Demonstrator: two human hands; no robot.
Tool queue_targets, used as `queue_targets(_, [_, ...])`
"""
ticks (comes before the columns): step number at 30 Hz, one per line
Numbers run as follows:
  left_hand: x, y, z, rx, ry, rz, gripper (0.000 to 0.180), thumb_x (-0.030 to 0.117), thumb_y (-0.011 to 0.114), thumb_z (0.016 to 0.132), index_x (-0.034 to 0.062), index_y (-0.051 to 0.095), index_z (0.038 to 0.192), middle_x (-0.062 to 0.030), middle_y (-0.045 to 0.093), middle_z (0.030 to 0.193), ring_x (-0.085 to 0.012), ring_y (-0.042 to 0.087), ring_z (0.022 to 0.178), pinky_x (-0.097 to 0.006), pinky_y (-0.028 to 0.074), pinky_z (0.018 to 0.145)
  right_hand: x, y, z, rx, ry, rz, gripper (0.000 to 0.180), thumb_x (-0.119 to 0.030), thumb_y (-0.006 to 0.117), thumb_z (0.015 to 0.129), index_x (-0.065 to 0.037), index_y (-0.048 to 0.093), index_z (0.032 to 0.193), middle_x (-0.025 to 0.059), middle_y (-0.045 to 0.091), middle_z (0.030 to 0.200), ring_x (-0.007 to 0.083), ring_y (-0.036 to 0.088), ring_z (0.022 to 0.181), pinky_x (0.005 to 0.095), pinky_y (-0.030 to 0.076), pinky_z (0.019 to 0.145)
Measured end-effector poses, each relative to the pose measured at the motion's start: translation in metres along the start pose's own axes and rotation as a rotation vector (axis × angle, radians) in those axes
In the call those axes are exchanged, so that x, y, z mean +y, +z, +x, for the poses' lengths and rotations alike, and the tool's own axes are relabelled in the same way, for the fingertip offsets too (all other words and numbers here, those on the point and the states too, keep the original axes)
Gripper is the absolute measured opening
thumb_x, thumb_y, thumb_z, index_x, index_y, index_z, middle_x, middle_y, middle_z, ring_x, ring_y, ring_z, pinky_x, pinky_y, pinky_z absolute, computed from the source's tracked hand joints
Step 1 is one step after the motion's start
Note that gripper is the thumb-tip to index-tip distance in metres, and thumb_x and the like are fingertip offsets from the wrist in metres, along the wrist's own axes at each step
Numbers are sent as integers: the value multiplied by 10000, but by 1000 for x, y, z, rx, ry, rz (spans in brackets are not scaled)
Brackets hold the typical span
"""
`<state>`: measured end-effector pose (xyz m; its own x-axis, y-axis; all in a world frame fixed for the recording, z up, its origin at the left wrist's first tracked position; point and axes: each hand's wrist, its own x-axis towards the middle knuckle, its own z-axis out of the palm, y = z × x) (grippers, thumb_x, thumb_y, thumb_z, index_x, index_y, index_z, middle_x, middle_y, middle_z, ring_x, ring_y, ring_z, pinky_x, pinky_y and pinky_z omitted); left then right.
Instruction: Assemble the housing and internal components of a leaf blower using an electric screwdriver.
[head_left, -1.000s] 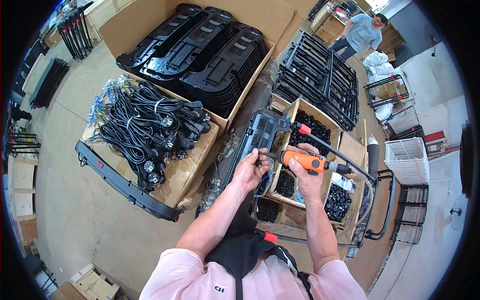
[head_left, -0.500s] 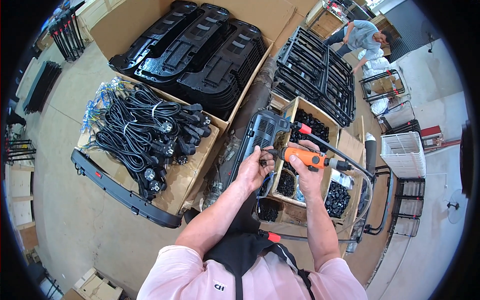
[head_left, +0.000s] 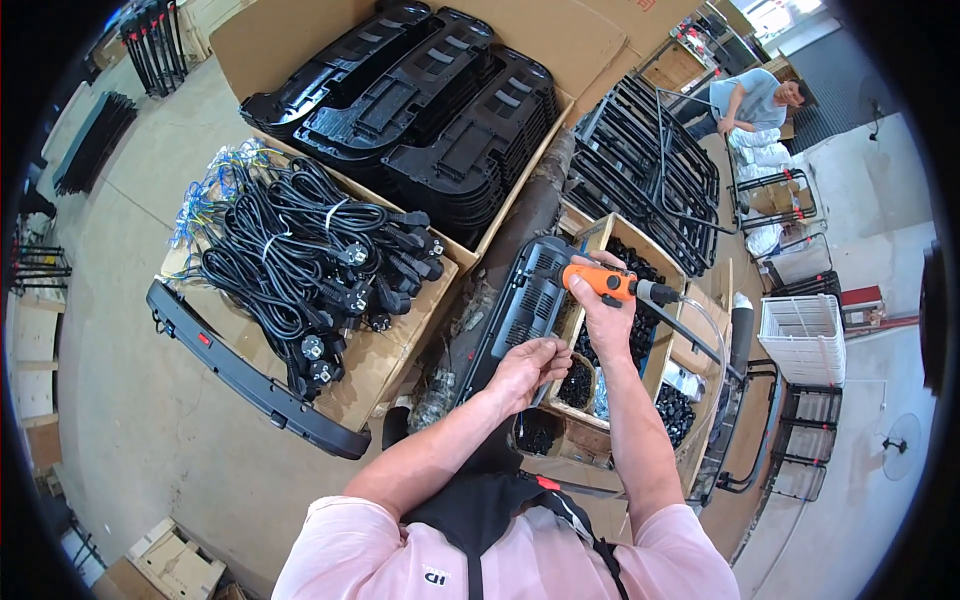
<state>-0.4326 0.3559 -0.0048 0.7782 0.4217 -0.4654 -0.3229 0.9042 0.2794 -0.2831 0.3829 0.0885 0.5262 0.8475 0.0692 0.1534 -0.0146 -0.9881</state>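
My right hand (head_left: 606, 318) is wrapped round an orange power screwdriver (head_left: 606, 283) with a hose at its rear. Its front end is over the upper end of a long dark plastic housing (head_left: 533, 302) with vent slots. Next to the housing's right side, my left hand (head_left: 535, 370) has its fingers pinched together; what they hold, if anything, is hidden. Beneath and beside both hands stands a divided wooden box (head_left: 601, 236) filled with small black parts. Small dark pieces (head_left: 575, 385) fill a compartment just right of my left hand.
A carton (head_left: 255, 60) with stacked black plastic covers (head_left: 440, 120) stands at the far left. Bundled black power cords (head_left: 290, 240) lie nearer, beside a curved dark panel (head_left: 250, 375). Black metal frames (head_left: 640, 170) are stacked at the far right, where another person (head_left: 750, 98) is.
The screwdriver has moved away from my left hand, up over the housing's far end. My left hand has come nearer to me and its fingers have closed. The other person has straightened somewhat.
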Motion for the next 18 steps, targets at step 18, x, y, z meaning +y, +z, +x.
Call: queue_targets(18, [3,-16,-2,16,41,65,298,240,546,1130,12,650,1291,-66,739,1057,-120,696,867,-273,608,791,-17,23,32,-196,16,-248,512,-117,844,868,4,627,1315,135,745,1210,172,703,1098,332,554,1018])
